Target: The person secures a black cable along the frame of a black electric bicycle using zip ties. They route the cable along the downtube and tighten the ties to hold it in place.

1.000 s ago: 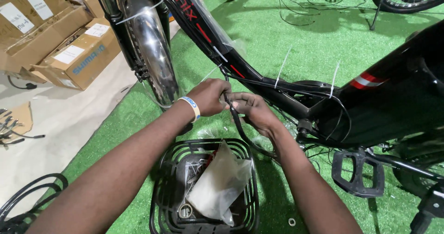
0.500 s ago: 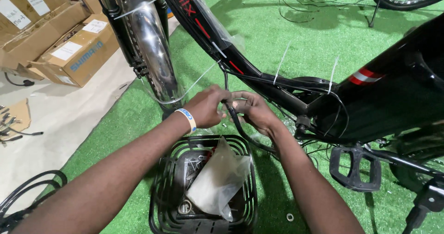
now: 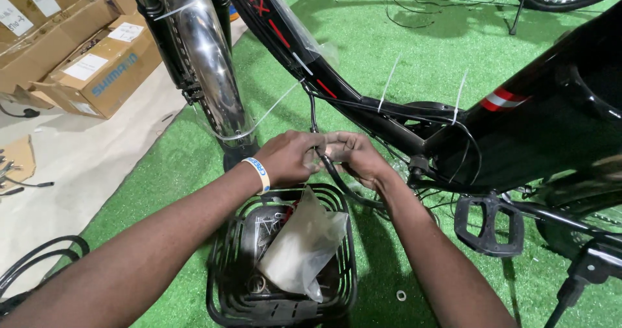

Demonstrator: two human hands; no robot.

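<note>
1. Two hands meet just below the black bicycle frame (image 3: 363, 111), knuckles nearly touching.
2. Left hand (image 3: 290, 158): fingers curled tight, pinched on a black cable (image 3: 337, 179).
3. Right hand (image 3: 355, 158): fingers closed around the same cable, which runs down beneath them.
4. Wire basket (image 3: 223, 270) with a clear plastic bag (image 3: 301, 247) sits below both wrists.

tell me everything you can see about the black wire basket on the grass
The black wire basket is a rounded-rectangular metal-wire carrier with an open top, sitting upright on the green artificial turf directly beneath the person's forearms. Inside it lie a crumpled clear plastic bag and small metal parts, too jumbled to identify. Neither the left hand nor the right hand touches it; both hold a black cable above.
</note>
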